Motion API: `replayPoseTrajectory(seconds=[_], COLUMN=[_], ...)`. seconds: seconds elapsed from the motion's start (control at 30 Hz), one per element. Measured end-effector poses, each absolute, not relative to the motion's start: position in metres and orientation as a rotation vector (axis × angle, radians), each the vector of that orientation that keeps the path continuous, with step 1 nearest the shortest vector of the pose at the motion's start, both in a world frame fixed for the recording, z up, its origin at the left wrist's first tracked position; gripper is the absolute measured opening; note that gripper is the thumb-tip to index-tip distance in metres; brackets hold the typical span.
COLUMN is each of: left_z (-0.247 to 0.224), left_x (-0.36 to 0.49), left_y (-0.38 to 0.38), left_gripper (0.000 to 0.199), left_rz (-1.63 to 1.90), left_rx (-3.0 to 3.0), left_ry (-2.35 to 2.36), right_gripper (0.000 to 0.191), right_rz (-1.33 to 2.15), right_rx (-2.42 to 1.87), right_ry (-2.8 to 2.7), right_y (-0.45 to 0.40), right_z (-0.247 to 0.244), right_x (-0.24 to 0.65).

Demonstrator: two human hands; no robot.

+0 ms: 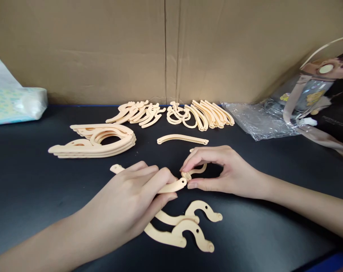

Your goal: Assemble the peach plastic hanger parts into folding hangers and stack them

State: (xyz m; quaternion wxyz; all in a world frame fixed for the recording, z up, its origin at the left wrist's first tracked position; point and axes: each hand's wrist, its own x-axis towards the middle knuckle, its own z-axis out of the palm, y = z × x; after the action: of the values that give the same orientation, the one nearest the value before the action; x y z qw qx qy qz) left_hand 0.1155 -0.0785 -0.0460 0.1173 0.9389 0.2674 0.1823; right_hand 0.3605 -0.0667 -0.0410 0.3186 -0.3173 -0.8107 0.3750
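Observation:
My left hand is closed around a long cream plastic hanger arm, whose end with a small hole points right. Most of its length is hidden under my fingers, though the other end shows at the upper left. My right hand pinches a cream hanger hook between thumb and fingertips. The hook's round end meets or nearly meets the arm's holed end; whether they are joined I cannot tell. Below the hands lie two curved, hooked hanger pieces, partly overlapping and partly covered by my left hand.
A stack of folded hangers lies left. Behind are a single hanger arm, a pile of arms, loose hooks and hooked pieces. Tissue pack far left; clear plastic bag and strapped bottle right.

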Motion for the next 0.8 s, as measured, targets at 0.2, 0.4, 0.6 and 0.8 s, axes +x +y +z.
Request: replayPoseTrajectory(seconds=[0.2, 0.4, 0.6, 0.8], left_z=[-0.0455, -0.0457, -0.0482, -0.0466], left_x=[0.1154, 0.1147, 0.1142, 0.1151], left_y=[-0.0770, -0.0780, -0.0774, -0.0767], left_gripper=[0.008, 0.009, 0.011, 0.020], left_rz=[0.586, 0.566, 0.590, 0.570], left_rx=[2.694, 2.664, 2.581, 2.544], left_ry=[0.800, 0.879, 0.870, 0.879], right_gripper=[0.010, 0.010, 0.016, 0.013], right_rz=[0.905, 0.984, 1.081, 1.110], right_rx=[-0.828, -0.870, -0.903, -0.841], right_ry=[-2.167, -2.075, -1.993, -1.986], right_y=[-0.0686, -0.0728, -0.0698, -0.0674], right_z=[-0.0399, -0.0375, -0.0400, -0.0451], right_x=[0.3599, 0.3580, 0.3598, 0.3614])
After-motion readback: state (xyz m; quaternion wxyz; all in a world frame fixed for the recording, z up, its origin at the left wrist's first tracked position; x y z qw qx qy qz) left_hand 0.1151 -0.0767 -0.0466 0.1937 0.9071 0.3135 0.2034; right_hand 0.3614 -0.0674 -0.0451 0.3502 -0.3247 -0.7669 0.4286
